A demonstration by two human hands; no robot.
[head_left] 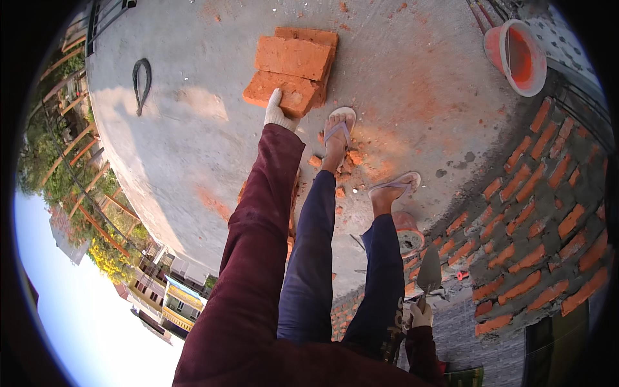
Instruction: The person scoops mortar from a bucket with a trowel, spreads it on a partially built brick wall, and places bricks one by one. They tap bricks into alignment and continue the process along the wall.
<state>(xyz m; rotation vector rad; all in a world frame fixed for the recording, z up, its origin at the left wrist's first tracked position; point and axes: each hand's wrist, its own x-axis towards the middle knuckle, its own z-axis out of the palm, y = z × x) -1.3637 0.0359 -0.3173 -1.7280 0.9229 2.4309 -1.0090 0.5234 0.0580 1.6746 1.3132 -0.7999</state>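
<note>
My left hand (pixel 278 112), in a white knitted glove, reaches far forward with its thumb on top of an orange-red brick (pixel 290 92). The other fingers are hidden under that brick. This brick lies tilted against the near side of a small stack of bricks (pixel 295 55) on the concrete floor. My right hand (pixel 422 317), also gloved, is low at the right, close to my body, wrapped round the handle of a pointed trowel (pixel 429 269). The trowel's grey blade points away from me.
A brick wall (pixel 529 226) with grey mortar runs along the right. Beside my right foot stands a small bucket (pixel 406 233). A larger red bucket (pixel 516 58) is at the far right. Broken brick pieces (pixel 348 162) lie near my sandals. A dark cable loop (pixel 140 86) lies left.
</note>
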